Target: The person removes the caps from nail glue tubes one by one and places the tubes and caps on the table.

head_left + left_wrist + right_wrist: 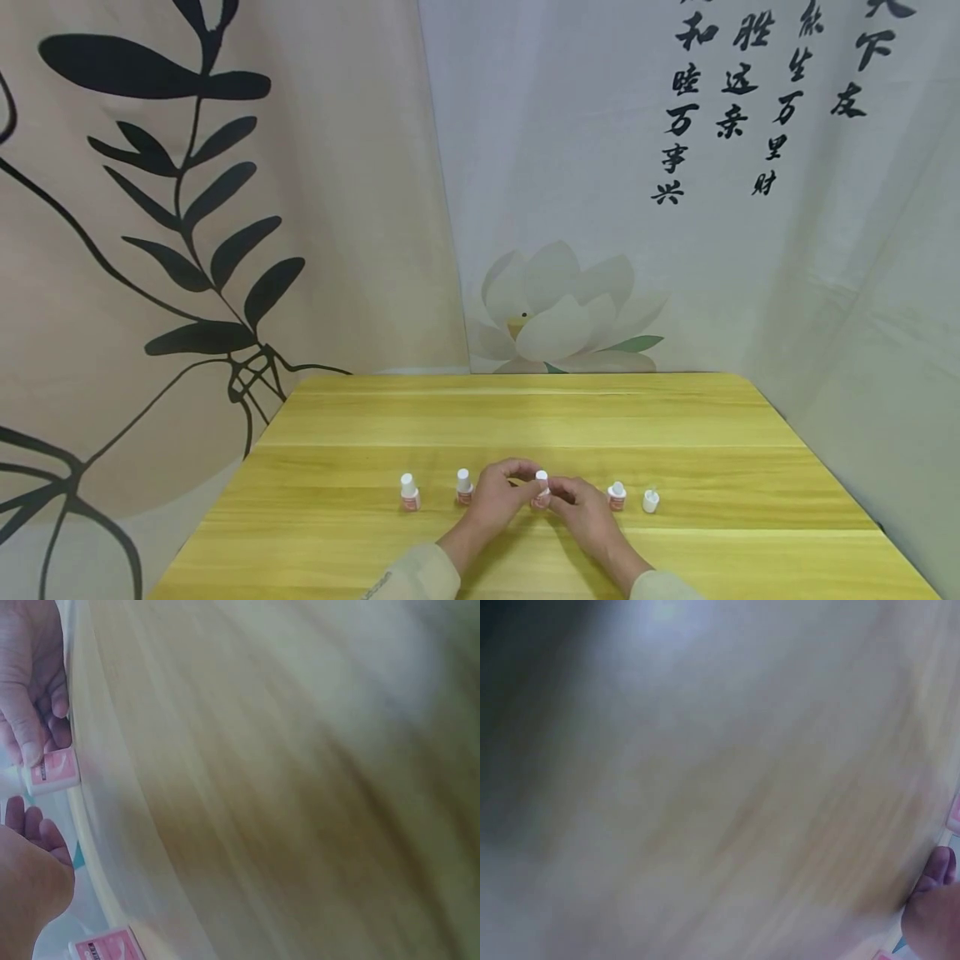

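Observation:
In the head view a small white bottle with a pink label stands upright between the two hands, near the middle of the table. My left hand reaches round from the left, thumb and index finger pinching its white cap. The right hand grips the bottle's body from the right; the left wrist view shows that thumb pressed on the pink label. Left-hand fingers curl beside the bottle there, while its thumb and index finger lie outside that view. Only part of the right hand enters the right wrist view.
Two similar capped bottles stand to the left, one farther out and one beside the left hand. Right of the hands are another bottle with a shorter top and a small white piece. A printed curtain hangs behind the wooden table.

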Tool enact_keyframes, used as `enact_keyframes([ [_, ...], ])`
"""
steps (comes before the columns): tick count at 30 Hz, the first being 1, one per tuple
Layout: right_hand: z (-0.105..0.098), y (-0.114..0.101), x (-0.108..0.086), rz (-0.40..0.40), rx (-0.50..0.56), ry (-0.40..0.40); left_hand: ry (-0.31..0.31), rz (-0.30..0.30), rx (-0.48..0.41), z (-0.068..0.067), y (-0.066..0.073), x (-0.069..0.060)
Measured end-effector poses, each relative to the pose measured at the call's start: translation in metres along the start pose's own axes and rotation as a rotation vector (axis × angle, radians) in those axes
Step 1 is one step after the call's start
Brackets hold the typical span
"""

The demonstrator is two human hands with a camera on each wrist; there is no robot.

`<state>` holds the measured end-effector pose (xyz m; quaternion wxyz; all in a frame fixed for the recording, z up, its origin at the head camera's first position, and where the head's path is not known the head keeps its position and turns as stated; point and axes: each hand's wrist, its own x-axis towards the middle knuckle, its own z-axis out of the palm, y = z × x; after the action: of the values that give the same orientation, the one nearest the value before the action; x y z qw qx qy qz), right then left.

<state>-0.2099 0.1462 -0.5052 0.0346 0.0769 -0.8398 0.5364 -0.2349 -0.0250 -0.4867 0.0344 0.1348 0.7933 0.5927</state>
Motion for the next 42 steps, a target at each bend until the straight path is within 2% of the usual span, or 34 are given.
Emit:
enact_keyframes([
  [7,-0.0003,-0.0004,-0.0011,-0.016,-0.009,0.007,0.016,0.013,0.007,0.0011,-0.0015,0.0014],
  [14,-0.0004,-0.0022,-0.0014,-0.001,-0.008,0.007,0.002,0.019,-0.014,0.0001,-0.0026,0.0007],
  [21,-0.0003,-0.0022,-0.0010,0.005,0.021,-0.003,0.001,0.000,-0.019,-0.0014,-0.0014,-0.0013],
  [28,0.0003,-0.0024,-0.0014,0.010,0.004,-0.001,0.006,-0.010,-0.021,0.0000,-0.0011,0.0005],
  [37,0.0005,-0.0014,-0.0022,0.013,0.006,-0.002,0.012,0.013,-0.024,-0.0007,0.0000,-0.0020],
  [42,0.0007,-0.0012,-0.0014,0.016,0.002,0.006,0.011,0.003,-0.024,-0.0012,-0.0002,-0.0018],
])
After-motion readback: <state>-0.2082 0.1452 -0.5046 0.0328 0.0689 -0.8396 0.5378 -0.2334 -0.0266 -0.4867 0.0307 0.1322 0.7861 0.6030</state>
